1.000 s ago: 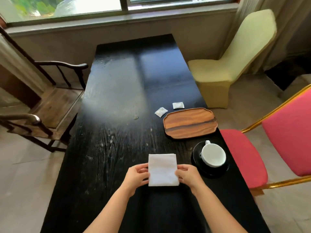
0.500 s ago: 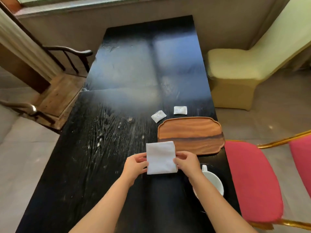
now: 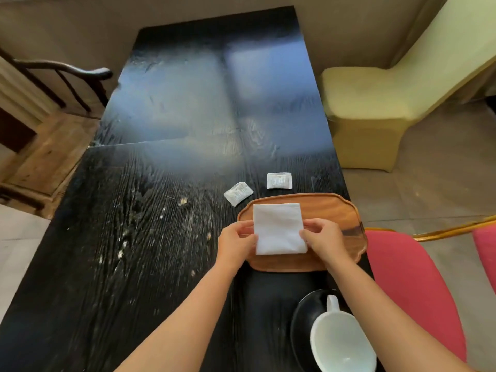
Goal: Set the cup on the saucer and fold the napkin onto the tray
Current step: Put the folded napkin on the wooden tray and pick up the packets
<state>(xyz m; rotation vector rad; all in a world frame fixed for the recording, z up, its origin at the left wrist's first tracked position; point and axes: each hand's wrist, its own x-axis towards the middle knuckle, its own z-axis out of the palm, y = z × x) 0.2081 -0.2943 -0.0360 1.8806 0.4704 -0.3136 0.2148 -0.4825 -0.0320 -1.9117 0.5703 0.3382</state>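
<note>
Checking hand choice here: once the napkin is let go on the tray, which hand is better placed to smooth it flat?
Either could, but the left hand seems slightly better: it grips the napkin, which sits toward the tray's left end. The right hand pinches the opposite edge, reaching across the tray.

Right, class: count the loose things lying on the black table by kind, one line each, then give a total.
Tray: 1
Napkin: 1
Cup: 1
Saucer: 1
Packets: 2
Total: 6
</note>
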